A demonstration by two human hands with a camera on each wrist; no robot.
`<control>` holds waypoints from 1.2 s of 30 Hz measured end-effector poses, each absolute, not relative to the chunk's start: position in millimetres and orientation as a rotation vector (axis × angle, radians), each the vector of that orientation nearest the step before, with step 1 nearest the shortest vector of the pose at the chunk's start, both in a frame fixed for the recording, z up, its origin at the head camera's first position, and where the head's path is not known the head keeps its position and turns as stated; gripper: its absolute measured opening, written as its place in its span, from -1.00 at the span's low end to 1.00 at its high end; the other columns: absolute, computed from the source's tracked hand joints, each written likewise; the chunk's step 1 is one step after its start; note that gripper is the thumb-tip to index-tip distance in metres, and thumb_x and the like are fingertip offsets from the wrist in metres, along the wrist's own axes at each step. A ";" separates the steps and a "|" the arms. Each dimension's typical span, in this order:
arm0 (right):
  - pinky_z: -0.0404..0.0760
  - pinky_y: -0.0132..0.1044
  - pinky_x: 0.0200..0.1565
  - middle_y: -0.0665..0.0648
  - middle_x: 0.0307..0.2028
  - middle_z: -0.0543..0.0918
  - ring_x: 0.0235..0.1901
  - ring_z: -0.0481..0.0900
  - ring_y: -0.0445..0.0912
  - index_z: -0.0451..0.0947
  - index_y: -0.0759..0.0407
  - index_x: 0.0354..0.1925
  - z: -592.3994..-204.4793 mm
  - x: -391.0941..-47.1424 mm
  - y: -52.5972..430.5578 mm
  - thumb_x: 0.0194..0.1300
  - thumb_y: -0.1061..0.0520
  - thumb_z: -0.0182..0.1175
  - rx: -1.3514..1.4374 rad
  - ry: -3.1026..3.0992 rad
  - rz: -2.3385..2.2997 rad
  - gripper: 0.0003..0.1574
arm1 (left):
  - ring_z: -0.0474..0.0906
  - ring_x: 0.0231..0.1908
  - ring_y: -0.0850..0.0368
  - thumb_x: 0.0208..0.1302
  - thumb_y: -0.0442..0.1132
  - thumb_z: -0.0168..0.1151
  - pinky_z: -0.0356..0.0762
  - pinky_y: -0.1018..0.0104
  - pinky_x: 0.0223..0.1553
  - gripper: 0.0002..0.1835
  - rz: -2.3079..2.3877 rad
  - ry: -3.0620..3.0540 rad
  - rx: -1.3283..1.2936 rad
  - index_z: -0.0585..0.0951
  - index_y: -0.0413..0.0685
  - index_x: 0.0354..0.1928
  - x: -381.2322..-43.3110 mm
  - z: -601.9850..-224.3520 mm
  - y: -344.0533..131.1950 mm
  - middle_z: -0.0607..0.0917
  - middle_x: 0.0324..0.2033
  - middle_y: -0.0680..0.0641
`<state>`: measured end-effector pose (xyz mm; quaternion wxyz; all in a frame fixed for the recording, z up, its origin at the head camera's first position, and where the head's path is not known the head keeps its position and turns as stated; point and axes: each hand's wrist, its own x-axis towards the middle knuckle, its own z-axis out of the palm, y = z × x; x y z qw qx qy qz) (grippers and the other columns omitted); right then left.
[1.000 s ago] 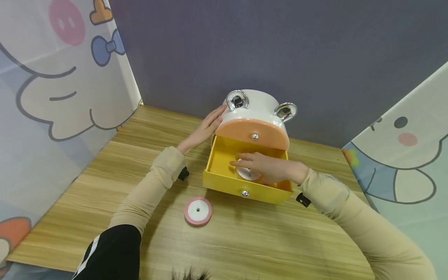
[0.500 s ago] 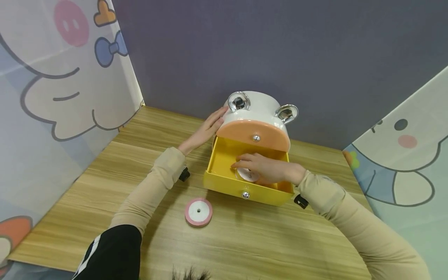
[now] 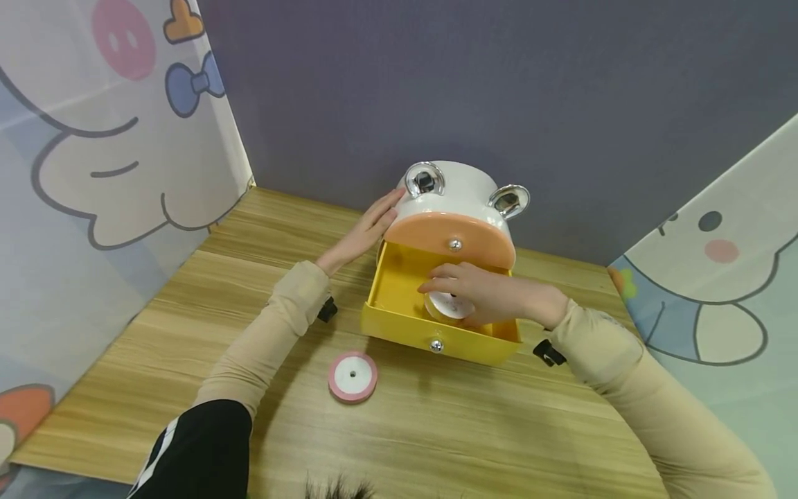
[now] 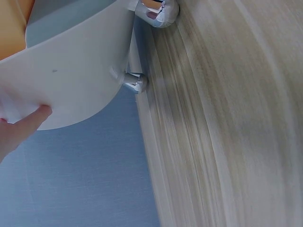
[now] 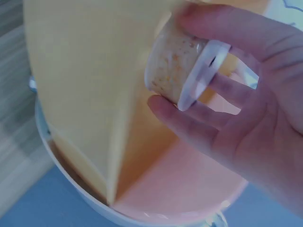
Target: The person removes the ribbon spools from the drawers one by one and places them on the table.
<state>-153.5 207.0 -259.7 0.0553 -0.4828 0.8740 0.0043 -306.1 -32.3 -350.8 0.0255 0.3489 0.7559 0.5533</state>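
A white storage box (image 3: 458,180) with silver ears has an orange upper drawer front (image 3: 436,229), closed, and a yellow lower drawer (image 3: 399,326) pulled out. Over that drawer my right hand (image 3: 489,294) pinches a spool (image 3: 450,305) with white ends. Seen from the right wrist, the spool (image 5: 173,59) has a pale band speckled orange, between the thumb and fingers (image 5: 184,120). My left hand (image 3: 368,225) rests with straight fingers against the box's left side; the left wrist view shows only part of it, touching the white shell (image 4: 71,80).
On the wooden table (image 3: 436,430), in front of the drawer and to its left, lies a pink roll with a white face (image 3: 352,376). A dark grey panel (image 3: 499,83) stands close behind the box. Cartoon-printed sheets (image 3: 93,173) flank the table.
My right hand has shifted slightly right and back, and the spool has moved with it, its end now tilted. The left hand, box and pink roll have stayed in place.
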 end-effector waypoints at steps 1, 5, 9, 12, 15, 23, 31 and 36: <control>0.54 -0.03 0.14 0.19 0.16 0.54 0.08 0.51 0.09 0.46 0.16 0.25 -256.3 -151.9 207.7 -0.09 0.19 0.56 -1.474 2.662 0.017 -0.10 | -0.23 0.60 0.02 0.61 -0.07 -0.27 -0.27 -0.19 0.57 -0.43 1.708 2.332 1.081 0.01 0.25 0.58 -303.0 -347.4 -32.8 -0.10 0.61 -0.03; 0.52 0.00 0.18 0.18 0.17 0.54 0.12 0.49 0.11 0.46 0.17 0.23 -241.5 -144.3 212.0 -0.18 0.22 0.60 -1.461 2.699 -0.009 -0.05 | -0.23 0.60 -0.06 0.60 -0.14 -0.26 -0.27 -0.19 0.57 -0.42 1.698 2.313 1.085 0.01 0.07 0.58 -289.0 -332.2 -35.7 -0.11 0.59 -0.17; 0.52 0.05 0.21 0.21 0.24 0.50 0.23 0.43 0.17 0.44 0.17 0.25 -223.1 -134.8 219.4 -0.18 0.30 0.58 -1.405 2.738 -0.048 -0.02 | -0.23 0.60 -0.06 0.60 -0.11 -0.23 -0.28 -0.16 0.58 -0.41 1.697 2.304 1.089 0.01 0.00 0.58 -281.1 -325.2 -37.6 -0.10 0.59 -0.21; 0.54 0.01 0.19 0.18 0.31 0.45 0.27 0.39 0.12 0.39 0.10 0.32 -207.6 -125.6 227.4 -0.11 0.35 0.52 -1.339 2.762 -0.079 0.00 | -0.23 0.60 -0.06 0.60 -0.09 -0.22 -0.28 -0.14 0.58 -0.40 1.702 2.302 1.096 0.02 -0.03 0.58 -280.2 -324.7 -37.3 -0.09 0.59 -0.22; 0.56 -0.02 0.15 0.10 0.34 0.43 0.25 0.40 0.05 0.35 0.02 0.37 -194.5 -114.1 237.8 -0.04 0.34 0.49 -1.265 2.804 -0.097 0.01 | -0.22 0.60 -0.08 0.60 -0.12 -0.23 -0.27 -0.15 0.58 -0.41 1.711 2.294 1.100 0.02 -0.03 0.58 -281.1 -325.1 -36.6 -0.09 0.59 -0.22; 0.57 0.14 0.08 0.18 0.33 0.43 0.21 0.45 0.14 0.32 -0.03 0.39 -191.8 -83.7 278.6 -0.10 0.27 0.57 -1.093 2.971 0.028 0.11 | -0.24 0.59 -0.11 0.60 -0.15 -0.27 -0.24 -0.20 0.57 -0.41 1.703 2.284 1.086 -0.01 0.01 0.58 -281.5 -325.2 -37.5 -0.11 0.59 -0.20; 0.65 0.06 -0.04 0.23 0.23 0.52 0.15 0.48 0.14 0.36 0.08 0.33 -219.8 -56.6 310.2 -0.32 0.24 0.66 -1.214 3.057 0.099 0.20 | -0.22 0.59 -0.09 0.60 -0.14 -0.26 -0.23 -0.16 0.57 -0.42 1.711 2.300 1.069 0.01 0.03 0.58 -282.0 -324.9 -37.7 -0.08 0.59 -0.18; 0.65 0.04 -0.07 0.18 0.17 0.56 0.09 0.53 0.11 0.35 0.03 0.34 -234.1 -35.5 317.6 -0.37 0.20 0.67 -1.159 3.071 0.148 0.24 | -0.23 0.59 -0.09 0.60 -0.15 -0.27 -0.24 -0.17 0.57 -0.42 1.700 2.301 1.081 0.01 0.03 0.58 -283.0 -324.6 -36.3 -0.09 0.59 -0.19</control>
